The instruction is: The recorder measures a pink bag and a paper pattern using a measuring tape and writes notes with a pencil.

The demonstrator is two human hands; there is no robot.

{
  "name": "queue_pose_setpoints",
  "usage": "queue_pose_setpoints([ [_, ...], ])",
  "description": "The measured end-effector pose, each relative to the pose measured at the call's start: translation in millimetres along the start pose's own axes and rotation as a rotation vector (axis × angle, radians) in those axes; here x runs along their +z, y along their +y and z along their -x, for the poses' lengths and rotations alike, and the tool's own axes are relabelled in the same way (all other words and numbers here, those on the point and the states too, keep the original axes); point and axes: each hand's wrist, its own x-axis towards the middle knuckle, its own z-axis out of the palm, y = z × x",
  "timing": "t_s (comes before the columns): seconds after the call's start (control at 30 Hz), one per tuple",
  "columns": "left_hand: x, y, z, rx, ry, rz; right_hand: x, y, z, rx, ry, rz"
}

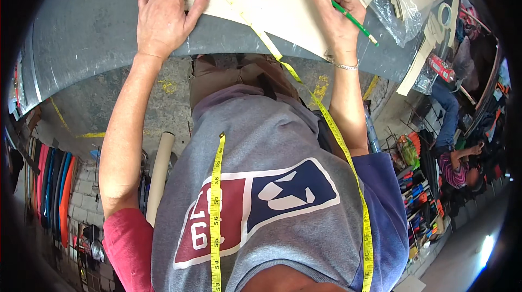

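Observation:
With a green pencil (352, 19) in its fingers, my right hand (341, 15) rests on a large cream sheet of paper (266, 3). The pencil's tip points to the upper left, near handwritten lines at the sheet's top. My left hand (166, 17), a ring on one finger, lies flat with fingers spread, partly over the sheet's left edge. A yellow tape measure (247, 17) runs from beside the left fingers across the paper, over the table edge and up along my body; its other end hangs down my shirt front.
The dark table (81, 47) has a curved-looking front edge. Clear plastic (399, 9), a tape roll (445, 14) and a red-labelled item (441, 68) lie at the right. Coloured material rolls (51, 183) stand at the left, a cream roll (160, 167) beside me. Another person (462, 167) is at far right.

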Motion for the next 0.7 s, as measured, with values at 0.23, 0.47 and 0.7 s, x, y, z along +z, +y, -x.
queue_pose_setpoints([
  [0.23, -2.4, 2.5, -1.1, -0.017, -0.038, -0.025, 3.4, -0.6, 0.9, -0.058, 0.034, 0.038],
  [0.47, -0.9, 0.7, -0.3, -0.005, -0.023, -0.013, 2.4, 4.7, 0.4, -0.077, 0.022, 0.061],
  [0.7, -1.9, 1.8, -1.2, -0.011, -0.031, -0.018, 2.5, 3.1, 1.9, -0.022, 0.048, 0.055],
])
